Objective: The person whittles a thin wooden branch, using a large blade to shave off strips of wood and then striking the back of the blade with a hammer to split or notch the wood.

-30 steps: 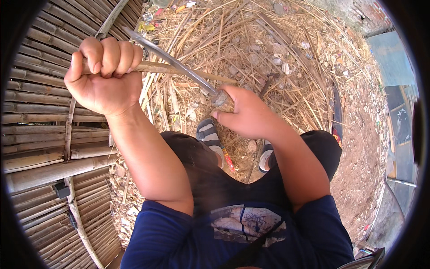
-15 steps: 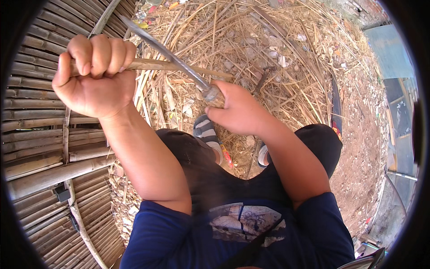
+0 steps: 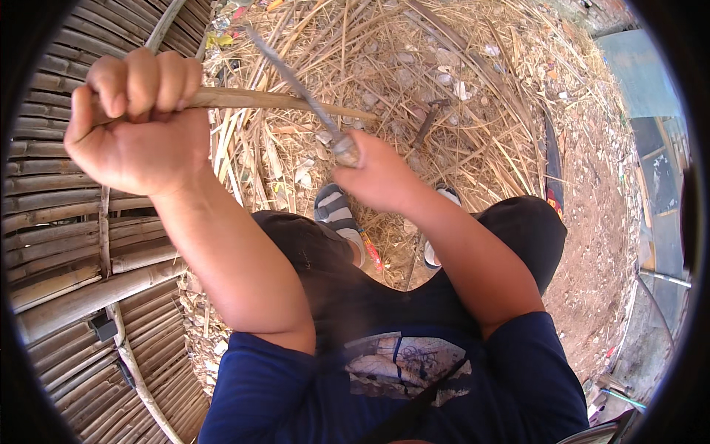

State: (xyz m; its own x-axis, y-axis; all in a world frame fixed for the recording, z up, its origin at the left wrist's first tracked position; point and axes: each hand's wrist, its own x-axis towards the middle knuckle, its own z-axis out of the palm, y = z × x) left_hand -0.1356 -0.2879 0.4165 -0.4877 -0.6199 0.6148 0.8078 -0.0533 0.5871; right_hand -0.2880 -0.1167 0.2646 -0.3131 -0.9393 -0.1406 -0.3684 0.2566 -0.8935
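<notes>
At far left, 1 wooden stick (image 3: 244,98) is clenched in the left hand (image 3: 140,129); to the right, 1 knife (image 3: 285,72) is grasped by its handle (image 3: 345,152) in the right hand (image 3: 379,175), crossed over the stick above straw (image 3: 356,37).

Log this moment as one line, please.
left hand: gripping long pale-brown wooden stick; right hand: gripping brown-handled tool with narrow grey metal blade; blade: crosses stick in view; around: dry tan straw, slatted bamboo wall
</notes>
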